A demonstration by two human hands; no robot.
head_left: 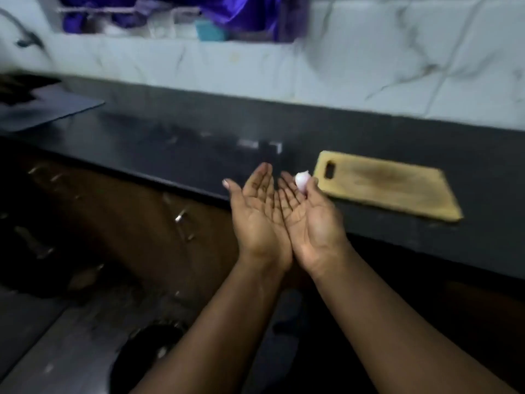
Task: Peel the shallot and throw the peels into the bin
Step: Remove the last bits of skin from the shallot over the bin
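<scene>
Both my hands are held palm up, side by side, in front of the dark counter edge. My left hand [257, 211] is flat and holds nothing, its fingers stretched out. My right hand [308, 214] pinches a small pale pink peeled shallot [301, 180] between thumb and fingers. A dark round bin [142, 356] stands on the floor at the lower left, partly hidden by my left forearm. No loose peels show in either palm.
A worn wooden chopping board [389, 186] lies on the dark counter [170, 155] just right of my hands. Brown drawers with metal handles [181, 220] sit below the counter. A marble-tiled wall runs behind, with a shelf of purple things [181, 15] at the top.
</scene>
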